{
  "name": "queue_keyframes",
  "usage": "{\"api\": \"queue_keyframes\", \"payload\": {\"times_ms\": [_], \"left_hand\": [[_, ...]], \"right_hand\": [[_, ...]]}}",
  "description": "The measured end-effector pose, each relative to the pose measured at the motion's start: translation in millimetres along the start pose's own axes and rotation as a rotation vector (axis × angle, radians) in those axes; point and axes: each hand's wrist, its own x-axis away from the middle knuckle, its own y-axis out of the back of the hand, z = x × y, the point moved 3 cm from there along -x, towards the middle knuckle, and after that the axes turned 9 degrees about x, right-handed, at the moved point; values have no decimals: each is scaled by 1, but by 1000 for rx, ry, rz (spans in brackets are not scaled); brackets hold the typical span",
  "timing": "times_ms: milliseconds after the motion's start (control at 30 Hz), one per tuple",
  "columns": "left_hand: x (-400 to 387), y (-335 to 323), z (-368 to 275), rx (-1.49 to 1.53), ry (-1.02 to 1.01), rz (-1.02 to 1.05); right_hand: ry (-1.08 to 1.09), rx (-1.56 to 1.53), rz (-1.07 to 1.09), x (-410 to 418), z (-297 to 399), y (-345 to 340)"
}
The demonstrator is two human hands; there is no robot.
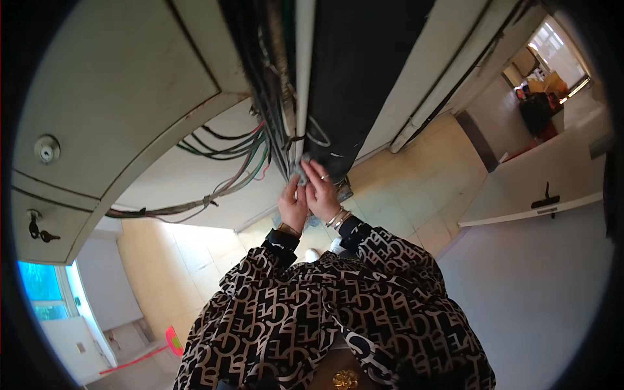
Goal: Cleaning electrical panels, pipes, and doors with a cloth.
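Both of my hands meet at the foot of a white vertical pipe (303, 73). Between the fingertips is a small grey lump of soft material (301, 174); I cannot tell whether it is putty or cloth. My left hand (293, 208) pinches it from below and the left. On its right side, the fingers of my right hand (321, 197) press against it, a ring on one of them. Black cables (273, 117) run down the wall just left of the pipe. A thin wire loop (320, 134) sticks out above my right hand.
A metal cabinet (122, 87) with a round lock (47, 149) and hanging keys (41, 231) stands at left. A tied cable bundle (180, 208) sags from it. Right of the pipe is a dark panel (365, 63). A door (531, 263) with a black handle (545, 201) stands at right.
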Motion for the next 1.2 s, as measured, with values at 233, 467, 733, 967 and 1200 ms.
{"api": "queue_keyframes", "payload": {"times_ms": [233, 467, 733, 967, 1200], "left_hand": [[19, -11, 2, 185, 302, 135], [-22, -46, -122, 319, -176, 131], [11, -80, -25, 25, 296, 240], [-20, -166, -121, -212, -270, 234], [-74, -224, -214, -276, -552, 41]], "right_hand": [[-595, -351, -56, 62, -53, 15], [-184, -164, -478, -10, -10, 113], [-628, -257, -236, 41, -123, 52], [-302, -382, -217, -55, -147, 123], [159, -775, -66, -204, -95, 209]]}}
